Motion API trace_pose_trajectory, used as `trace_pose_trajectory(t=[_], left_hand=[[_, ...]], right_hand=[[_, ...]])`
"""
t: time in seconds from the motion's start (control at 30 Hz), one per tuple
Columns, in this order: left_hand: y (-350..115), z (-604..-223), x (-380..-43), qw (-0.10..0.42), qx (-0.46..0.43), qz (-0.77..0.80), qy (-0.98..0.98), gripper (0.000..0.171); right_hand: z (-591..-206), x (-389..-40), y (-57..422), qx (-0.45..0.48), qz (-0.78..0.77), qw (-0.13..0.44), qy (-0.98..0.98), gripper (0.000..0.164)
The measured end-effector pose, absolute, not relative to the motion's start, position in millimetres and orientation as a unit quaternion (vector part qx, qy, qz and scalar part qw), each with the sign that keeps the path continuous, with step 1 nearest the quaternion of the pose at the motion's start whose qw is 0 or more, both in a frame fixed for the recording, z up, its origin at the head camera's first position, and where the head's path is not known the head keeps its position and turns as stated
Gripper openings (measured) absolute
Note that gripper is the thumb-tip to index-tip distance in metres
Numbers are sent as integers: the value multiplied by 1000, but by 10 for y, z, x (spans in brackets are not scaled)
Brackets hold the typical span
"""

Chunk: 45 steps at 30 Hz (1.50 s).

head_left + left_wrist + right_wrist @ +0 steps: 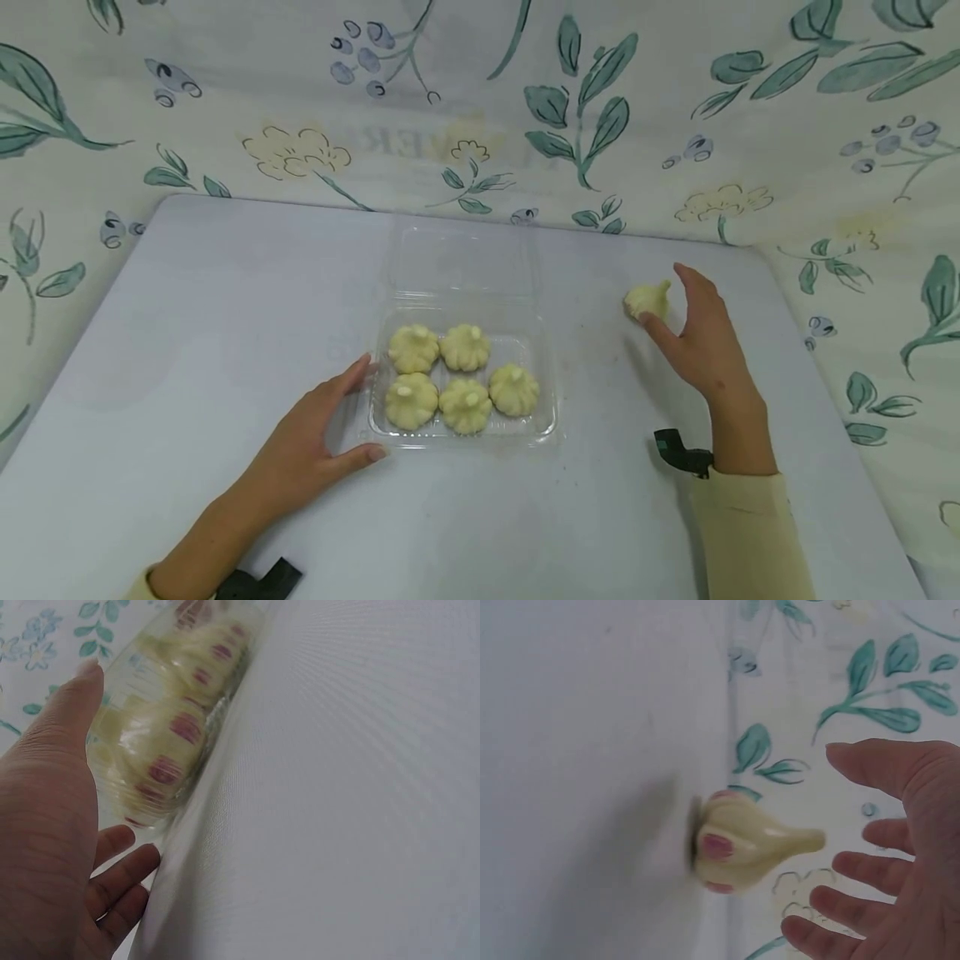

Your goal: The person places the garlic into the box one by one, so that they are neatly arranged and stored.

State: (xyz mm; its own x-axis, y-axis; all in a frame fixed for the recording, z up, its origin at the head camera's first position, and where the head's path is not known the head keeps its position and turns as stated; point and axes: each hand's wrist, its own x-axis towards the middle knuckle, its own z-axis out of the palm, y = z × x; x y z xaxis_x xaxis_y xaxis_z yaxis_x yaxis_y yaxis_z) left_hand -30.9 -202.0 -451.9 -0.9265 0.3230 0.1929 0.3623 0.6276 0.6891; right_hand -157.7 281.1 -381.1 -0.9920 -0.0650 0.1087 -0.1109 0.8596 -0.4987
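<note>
A clear plastic clamshell box (549,375) lies with its lid (465,258) folded back, away from me. Several pale yellow garlic bulbs (465,404) sit inside it in two rows, stems up. My left hand (296,446) is at the box's left side, thumb and fingers spread along the wall; the left wrist view shows pinkish patches low on the bulbs (146,746). To the right of the box, one more garlic bulb (647,300) stands on the table. My right hand (705,342) is beside it, fingers and thumb apart, with a gap to the bulb (742,844) in the right wrist view.
The white table (480,517) has its far edge just behind the lid. A leaf-and-flower patterned cloth (450,108) hangs behind and shows along both sides. Black wrist mounts (682,454) sit on both forearms.
</note>
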Motion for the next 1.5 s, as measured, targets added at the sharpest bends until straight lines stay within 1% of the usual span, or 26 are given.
trace_pose_trajectory(t=[0.2, 0.3, 0.5, 0.63, 0.83, 1.0, 1.27, 1.5], left_hand=[[-2017, -4524, -306, 25, -187, -379, -906, 112], [-2016, -4522, -310, 27, -188, -378, -906, 111], [-2016, -4524, -315, 29, -188, -378, -906, 112], [-2021, -4512, -314, 26, -184, -377, -907, 112], [-2019, -4516, -328, 40, -200, -384, -901, 110], [-2012, -4523, -326, 34, -193, -385, -902, 111], [-2026, -4538, -315, 20, -176, -385, -906, 110], [-2028, -4542, -309, 13, -172, -375, -911, 111]], right_hand=[[-3975, -1659, 2870, 12, 262, 5, -965, 85], [-4045, -1688, 2896, 15, 257, -10, -966, 80], [-4109, -1699, 2875, 33, 254, -15, -967, 64], [-4096, -1694, 2822, 36, 244, -25, -969, 63], [-4058, -1670, 2782, 26, 239, -34, -970, 62], [-4062, -1642, 2791, 16, 238, -36, -970, 62], [-4046, -1627, 2764, 20, 257, -20, -966, 63], [-3909, -1550, 2681, 45, 282, 35, -958, 61]])
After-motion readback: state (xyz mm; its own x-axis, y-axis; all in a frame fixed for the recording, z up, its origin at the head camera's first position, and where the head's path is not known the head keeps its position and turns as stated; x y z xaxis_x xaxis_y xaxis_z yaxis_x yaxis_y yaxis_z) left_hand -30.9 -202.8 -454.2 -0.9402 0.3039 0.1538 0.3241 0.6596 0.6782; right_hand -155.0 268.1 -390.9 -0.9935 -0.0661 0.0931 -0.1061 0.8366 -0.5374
